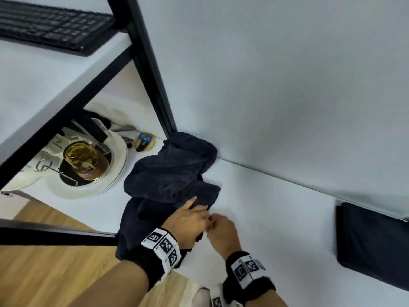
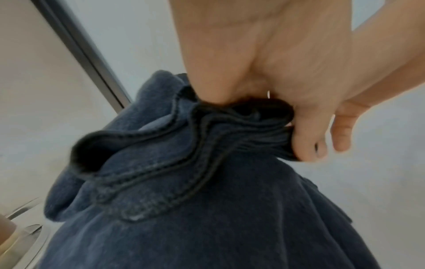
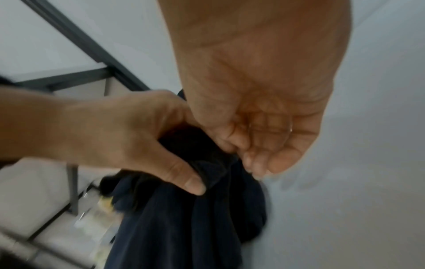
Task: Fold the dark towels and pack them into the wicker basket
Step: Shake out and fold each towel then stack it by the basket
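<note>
A crumpled dark navy towel (image 1: 170, 171) lies on the white table (image 1: 276, 218) against the wall, one end hanging over the front edge. My left hand (image 1: 190, 218) grips its bunched hem (image 2: 230, 127), the thumb (image 3: 190, 182) pressed on the cloth (image 3: 195, 227). Right beside it my right hand (image 1: 223, 231) has curled fingers, and its thumb and forefinger (image 3: 227, 145) pinch the same bunched edge. A second dark towel (image 1: 371, 244), folded flat, lies on the table at the right. No basket is clearly in view.
A glass pot of yellow liquid (image 1: 81, 160) on a round white base stands left of the towel, under a shelf with a black keyboard (image 1: 51, 25). A black frame post (image 1: 152, 69) meets the table behind the towel. Wood floor (image 1: 44, 273) lies below left.
</note>
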Tool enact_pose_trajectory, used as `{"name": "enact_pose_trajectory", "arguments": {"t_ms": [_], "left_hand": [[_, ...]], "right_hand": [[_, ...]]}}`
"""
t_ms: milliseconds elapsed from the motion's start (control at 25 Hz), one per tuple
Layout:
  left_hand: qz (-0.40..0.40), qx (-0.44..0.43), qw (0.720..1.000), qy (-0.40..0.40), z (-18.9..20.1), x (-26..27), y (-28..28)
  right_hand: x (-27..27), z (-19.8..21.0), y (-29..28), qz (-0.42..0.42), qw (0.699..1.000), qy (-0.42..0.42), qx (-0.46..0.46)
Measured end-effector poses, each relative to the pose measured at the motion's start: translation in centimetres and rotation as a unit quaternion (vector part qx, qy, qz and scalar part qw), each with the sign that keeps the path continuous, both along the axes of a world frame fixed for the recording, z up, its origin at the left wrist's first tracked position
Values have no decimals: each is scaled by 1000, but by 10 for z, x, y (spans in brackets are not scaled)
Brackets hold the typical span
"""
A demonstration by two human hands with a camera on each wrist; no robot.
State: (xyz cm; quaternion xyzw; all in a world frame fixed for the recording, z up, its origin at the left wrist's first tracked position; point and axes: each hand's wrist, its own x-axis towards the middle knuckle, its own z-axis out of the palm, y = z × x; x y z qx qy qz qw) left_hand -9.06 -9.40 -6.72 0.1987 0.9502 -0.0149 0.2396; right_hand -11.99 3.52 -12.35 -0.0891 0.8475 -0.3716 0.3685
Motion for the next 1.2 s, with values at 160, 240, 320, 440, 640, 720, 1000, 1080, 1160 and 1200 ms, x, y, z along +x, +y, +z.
{"name": "enact_pose_trajectory", "arguments": {"t_ms": [160,240,320,440,640,720,1000,1080,1160,1200], "left_hand": [[149,96,980,94,34,-16,-1],[235,101,963,81,47,-27,-10],[281,146,943,102,66,-39,-20],[323,263,896,151,114,-54,-31],[339,432,817,174,206,-71,-27],[373,505,752,202,238,-79,-19],[368,572,693,238,316,-97,19],[334,568,714,235,328,-97,27],[284,544,760,214,338,-95,35],[261,519,789,200,342,-94,40]], "right_hand": [[-28,24,0,-129,974,-62,-174],[-27,35,-2,-95,979,-22,-181],[-30,52,-3,-66,985,28,-159],[-43,101,-10,-55,978,142,-144],[-58,217,-10,-64,957,144,-242],[-56,259,2,-88,939,124,-310],[-54,352,53,-86,912,331,-226],[-64,369,71,-92,906,364,-198],[-75,387,87,-94,896,392,-188],[-79,395,94,-79,893,405,-178]]}}
